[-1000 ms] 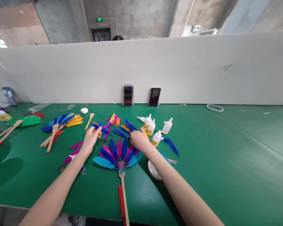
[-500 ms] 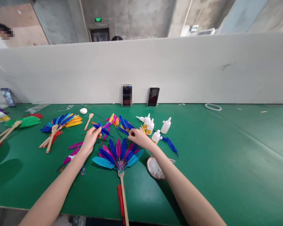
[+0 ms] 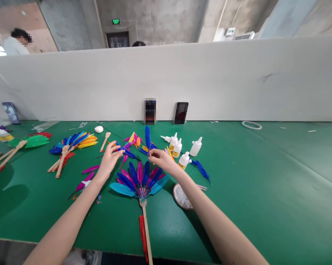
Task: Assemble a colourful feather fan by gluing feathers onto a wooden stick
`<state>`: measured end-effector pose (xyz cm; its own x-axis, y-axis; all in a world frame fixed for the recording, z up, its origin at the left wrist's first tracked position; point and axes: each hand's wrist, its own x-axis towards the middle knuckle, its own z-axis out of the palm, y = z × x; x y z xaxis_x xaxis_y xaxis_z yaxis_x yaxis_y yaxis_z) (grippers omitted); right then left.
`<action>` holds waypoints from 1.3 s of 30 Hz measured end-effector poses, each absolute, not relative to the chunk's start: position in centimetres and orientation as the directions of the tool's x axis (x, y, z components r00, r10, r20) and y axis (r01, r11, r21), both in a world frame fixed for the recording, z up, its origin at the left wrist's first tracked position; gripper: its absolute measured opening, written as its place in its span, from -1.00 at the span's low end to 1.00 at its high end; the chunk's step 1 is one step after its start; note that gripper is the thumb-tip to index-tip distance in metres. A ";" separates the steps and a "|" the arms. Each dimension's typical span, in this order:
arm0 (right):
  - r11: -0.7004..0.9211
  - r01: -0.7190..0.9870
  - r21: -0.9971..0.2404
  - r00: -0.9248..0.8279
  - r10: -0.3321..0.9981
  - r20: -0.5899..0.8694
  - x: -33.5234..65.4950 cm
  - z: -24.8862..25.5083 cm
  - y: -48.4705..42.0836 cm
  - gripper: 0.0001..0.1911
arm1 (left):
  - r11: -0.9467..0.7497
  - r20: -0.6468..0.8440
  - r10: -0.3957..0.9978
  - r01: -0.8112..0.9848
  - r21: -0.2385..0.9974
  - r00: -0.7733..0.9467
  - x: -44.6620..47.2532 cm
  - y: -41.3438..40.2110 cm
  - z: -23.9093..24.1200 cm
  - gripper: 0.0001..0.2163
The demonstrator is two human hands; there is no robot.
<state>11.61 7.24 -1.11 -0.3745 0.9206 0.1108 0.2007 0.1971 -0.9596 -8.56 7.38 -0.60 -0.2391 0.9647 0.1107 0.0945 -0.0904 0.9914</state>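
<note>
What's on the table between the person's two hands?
In the head view, loose blue and magenta feathers lie between the left hand and the right hand, which pinches a blue feather upright.

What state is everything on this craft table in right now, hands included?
Right hand: pinching a blue feather, held upright.
Left hand: fingers on another blue feather.
Feather fan: lying flat, handle toward the person.
Glue bottles: upright, capped.
Phone: leaning on the partition, screen dark.
Dish: flat, partly hidden by the forearm.
</note>
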 end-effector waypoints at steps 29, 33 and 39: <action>0.471 0.848 -0.243 -0.415 0.875 0.248 9.0 0.8 4.2 -0.75 | -0.176 0.166 0.984 0.168 0.970 0.073 -5.6 4.4 0.8 -0.82; 0.161 0.959 -0.233 -0.129 0.981 0.147 11.0 -0.2 6.0 -0.76 | -0.086 0.088 0.994 0.024 0.996 -0.067 -6.0 4.8 0.9 -0.78; 0.046 0.960 -0.276 -0.037 0.999 0.039 11.6 -1.7 7.2 -0.76 | 0.018 -0.020 0.999 -0.054 0.998 -0.037 -5.7 4.6 1.2 -0.74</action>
<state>11.64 7.20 -1.73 -0.0371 0.9986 0.0387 0.9601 0.0464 -0.2757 -5.66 4.59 1.18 -0.0373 0.9991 -0.0198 -0.0536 0.0178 0.9984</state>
